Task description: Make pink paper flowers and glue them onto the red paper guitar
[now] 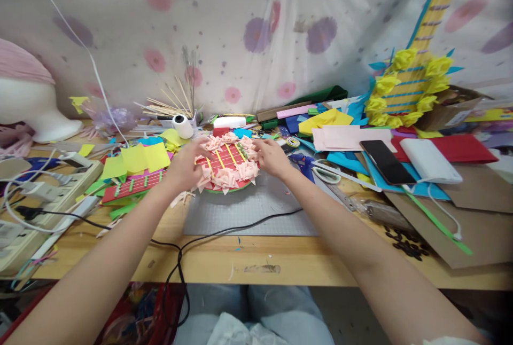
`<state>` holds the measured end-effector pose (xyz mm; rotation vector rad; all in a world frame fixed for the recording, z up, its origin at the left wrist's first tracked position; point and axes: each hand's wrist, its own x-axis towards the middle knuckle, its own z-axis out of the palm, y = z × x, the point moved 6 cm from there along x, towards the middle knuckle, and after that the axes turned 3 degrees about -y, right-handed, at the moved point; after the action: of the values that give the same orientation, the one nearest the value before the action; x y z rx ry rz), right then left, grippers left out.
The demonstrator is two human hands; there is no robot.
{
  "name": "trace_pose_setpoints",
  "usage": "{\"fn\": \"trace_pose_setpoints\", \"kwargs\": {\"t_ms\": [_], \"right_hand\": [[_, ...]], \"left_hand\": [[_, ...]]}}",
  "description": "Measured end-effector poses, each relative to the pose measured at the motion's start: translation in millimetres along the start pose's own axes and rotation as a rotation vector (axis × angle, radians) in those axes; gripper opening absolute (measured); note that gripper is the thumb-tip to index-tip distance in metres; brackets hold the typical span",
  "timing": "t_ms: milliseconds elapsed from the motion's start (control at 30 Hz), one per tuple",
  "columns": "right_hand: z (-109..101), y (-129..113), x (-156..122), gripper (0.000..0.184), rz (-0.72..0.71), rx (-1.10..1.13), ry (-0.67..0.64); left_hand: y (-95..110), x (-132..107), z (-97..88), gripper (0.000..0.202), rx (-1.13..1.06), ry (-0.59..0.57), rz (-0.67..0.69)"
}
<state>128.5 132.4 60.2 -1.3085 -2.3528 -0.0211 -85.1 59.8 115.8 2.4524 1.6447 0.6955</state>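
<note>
A red paper guitar body [225, 161] with yellow strips and a ring of pink paper bows lies on a grey cutting mat [248, 209]. Its red neck [132, 185] with green frets runs off to the left. My left hand [185, 166] rests on the left rim, fingers curled over the pink bows. My right hand [271, 155] sits at the upper right rim, fingertips pressed on the bows there. Both hands touch the piece from opposite sides.
Bamboo sticks [172, 102], a tape roll [183, 126] and yellow-green paper sheets [136, 161] lie behind and left. A blue glue gun [302, 163], scissors [326, 174], a phone [387, 162], a white power bank [429, 161] and a yellow-flowered paper guitar [409, 83] are right. A power strip [44, 195] lies left; a black cable [224, 233] crosses the mat.
</note>
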Motion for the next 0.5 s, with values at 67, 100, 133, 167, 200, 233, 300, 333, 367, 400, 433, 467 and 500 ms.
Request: {"fn": "trace_pose_setpoints", "kwargs": {"t_ms": [67,100,133,167,200,233,300,333,367,400,433,467,500], "right_hand": [[-2.8,-1.3,1.8,0.045,0.011,0.02,-0.001],[-4.6,-2.1,2.6,0.046,0.013,0.033,0.003],[-6.6,-3.1,3.4,0.046,0.016,0.045,0.011],[-8.7,-3.9,4.3,0.047,0.019,0.057,0.021],[-10.8,-4.7,5.2,0.048,0.024,0.07,0.034],[-12.7,-5.3,6.3,0.049,0.029,0.082,0.045],[-15.9,-6.0,8.8,0.049,0.043,0.102,0.056],[-17.1,-6.0,10.2,0.049,0.049,0.107,0.058],[-18.0,-5.8,11.7,0.048,0.055,0.109,0.057],[-18.7,-5.3,13.3,0.047,0.058,0.107,0.056],[-19.0,-4.6,14.8,0.047,0.059,0.104,0.057],[-19.1,-3.6,16.2,0.046,0.059,0.099,0.06],[-18.9,-2.4,17.4,0.046,0.057,0.096,0.065]], "left_hand": [[-20.7,5.9,-16.3,0.071,0.049,0.071,-0.135],[-30.1,8.9,-21.8,0.073,0.087,0.088,-0.177],[-38.7,12.2,-24.7,0.074,0.126,0.083,-0.201],[-46.4,15.5,-25.2,0.075,0.158,0.069,-0.211],[-52.7,18.8,-23.5,0.076,0.183,0.041,-0.204],[-58.0,22.0,-19.8,0.077,0.202,0.005,-0.186],[-66.1,27.3,-9.4,0.077,0.233,-0.074,-0.142],[-69.5,29.3,-4.0,0.077,0.248,-0.109,-0.124],[-72.5,31.1,0.8,0.075,0.264,-0.139,-0.112],[-75.2,32.5,4.9,0.073,0.279,-0.162,-0.103],[-77.7,33.8,7.9,0.071,0.293,-0.177,-0.096],[-79.8,34.8,10.2,0.069,0.308,-0.187,-0.09],[-81.7,35.5,11.5,0.067,0.324,-0.192,-0.085]]}}
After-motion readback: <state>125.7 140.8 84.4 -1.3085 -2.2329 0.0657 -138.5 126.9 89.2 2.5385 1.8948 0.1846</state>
